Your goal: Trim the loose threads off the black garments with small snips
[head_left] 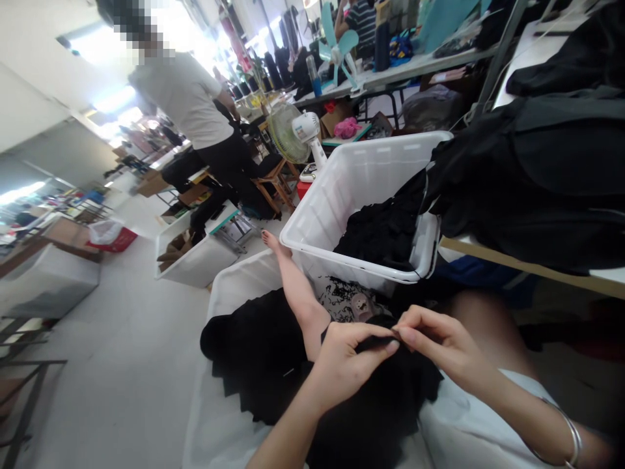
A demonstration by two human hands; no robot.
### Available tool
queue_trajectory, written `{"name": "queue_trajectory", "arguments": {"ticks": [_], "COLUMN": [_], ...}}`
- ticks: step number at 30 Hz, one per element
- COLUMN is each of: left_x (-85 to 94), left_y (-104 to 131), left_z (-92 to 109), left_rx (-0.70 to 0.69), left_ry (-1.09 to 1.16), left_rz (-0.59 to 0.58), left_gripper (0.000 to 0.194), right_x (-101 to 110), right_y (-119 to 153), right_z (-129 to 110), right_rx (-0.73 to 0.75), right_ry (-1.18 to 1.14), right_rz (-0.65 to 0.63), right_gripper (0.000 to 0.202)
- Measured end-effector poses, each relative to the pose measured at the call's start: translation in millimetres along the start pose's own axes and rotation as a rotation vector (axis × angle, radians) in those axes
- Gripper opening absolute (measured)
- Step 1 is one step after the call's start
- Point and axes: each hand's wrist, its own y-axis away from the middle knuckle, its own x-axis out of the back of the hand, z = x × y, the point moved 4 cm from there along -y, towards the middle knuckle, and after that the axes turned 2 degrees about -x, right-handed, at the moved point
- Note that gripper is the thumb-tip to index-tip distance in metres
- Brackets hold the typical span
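Note:
Black cloth [364, 417] hangs over my lap and down from my fingers. My left hand [349, 365] grips a fold of it between thumb and fingers, near the cloth's upper edge. Close against the left fingertips, my right hand [439, 342] pinches the same edge with thumb and index finger. Anything small between those tips is too fine to make out. A silver bangle [569, 430] circles my right wrist. To the left, a stack of black cloth pieces [258, 352] lies in a white bin [202, 407].
Another white bin [317, 244] with black pieces stands ahead. Black garments [532, 169] cover the table at right. Beyond are a white fan [306, 127], a wooden stool [278, 185] and a standing person [188, 98]. Black scraps [336, 296] litter the floor.

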Motion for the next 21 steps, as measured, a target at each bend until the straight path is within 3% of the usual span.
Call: {"name": "queue_trajectory", "arguments": {"ticks": [2, 4, 5, 7, 9, 10, 12, 14, 16, 18, 21], "left_x": [7.5, 32.4, 52.7, 104.2, 151.4, 167.2, 184.0, 187.2, 182.8, 171.0, 136.9], "left_y": [1, 9, 17, 45, 84, 100, 119, 121, 110, 90, 60], "left_z": [-2, -6, -8, -12, -9, -5, 1, 0, -7, -16, -27], "left_rx": [0.013, 0.067, 0.102, 0.181, 0.204, 0.146, 0.010, -0.083, -0.083, -0.038, 0.035], "left_ry": [0.007, -0.031, -0.071, -0.195, -0.428, -0.586, -0.884, -1.004, -0.909, -0.707, -0.444], "left_rz": [0.012, 0.151, 0.298, 0.756, 1.285, 1.474, 1.658, 1.644, 1.496, 1.232, 0.710], "left_gripper": [0.020, 0.019, 0.018, 0.021, 0.030, 0.033, 0.038, 0.043, 0.042, 0.036, 0.028], "right_x": [2, 3, 0, -17, -50, -69, -102, -127, -137, -134, -112], "right_y": [-2, -1, 0, 8, 24, 34, 54, 68, 71, 65, 42], "right_z": [5, 11, 14, 24, 42, 55, 80, 99, 103, 92, 61], "right_rx": [-0.017, 0.012, 0.046, 0.131, 0.194, 0.196, 0.239, 0.294, 0.330, 0.304, 0.139], "right_ry": [-0.033, -0.025, 0.005, 0.123, 0.313, 0.420, 0.647, 0.771, 0.742, 0.550, 0.131], "right_rz": [0.042, 0.104, 0.109, -0.007, -0.279, -0.420, -0.625, -0.776, -0.854, -0.847, -0.697], "right_gripper": [0.031, 0.029, 0.028, 0.031, 0.038, 0.044, 0.066, 0.046, 0.022, 0.021, 0.015]}}
